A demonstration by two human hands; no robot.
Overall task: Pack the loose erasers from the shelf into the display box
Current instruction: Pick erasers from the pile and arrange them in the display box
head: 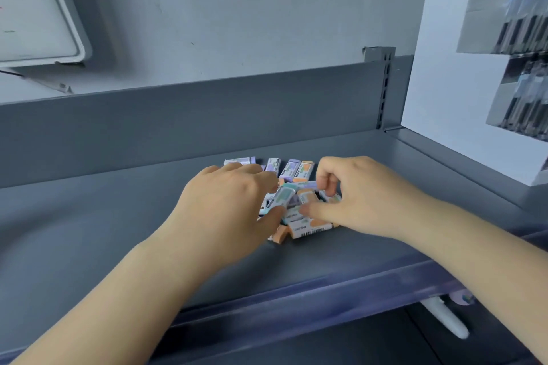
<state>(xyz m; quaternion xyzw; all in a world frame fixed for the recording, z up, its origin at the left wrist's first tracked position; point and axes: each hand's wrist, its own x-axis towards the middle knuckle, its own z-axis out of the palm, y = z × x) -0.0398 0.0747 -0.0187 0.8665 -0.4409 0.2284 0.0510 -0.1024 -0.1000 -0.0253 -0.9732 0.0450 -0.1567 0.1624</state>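
Grey metal makes up the shelf (124,216), seen from the head camera, with a raised back panel and a bluish front edge strip. A heap of loose erasers (296,195) lies near the middle of its surface, each one in a paper sleeve with a purple, orange or teal end; several show barcodes. A row of 4 erasers stands along the far side of the heap, and an orange-ended eraser with a barcode (311,229) lies at the near edge.

Both hands reach over the heap. The left hand (228,204) lies on the heap's left side, its fingers curled round a teal-ended eraser (280,198), with the thumb under its lower end and the other fingertips hidden among the pieces. The right hand (358,195) covers the right side of the heap with its fingers bent inward; its thumb presses against the erasers in the middle. Whether those bent fingers hold a piece cannot be told.

On the right, well apart from the heap, white boxes (444,98) stand stacked on the shelf, their printed faces blurred. A white device (32,9) hangs on the grey wall at the upper left. Below the shelf's front edge at the right, a white pen-like object (444,320) sticks out.
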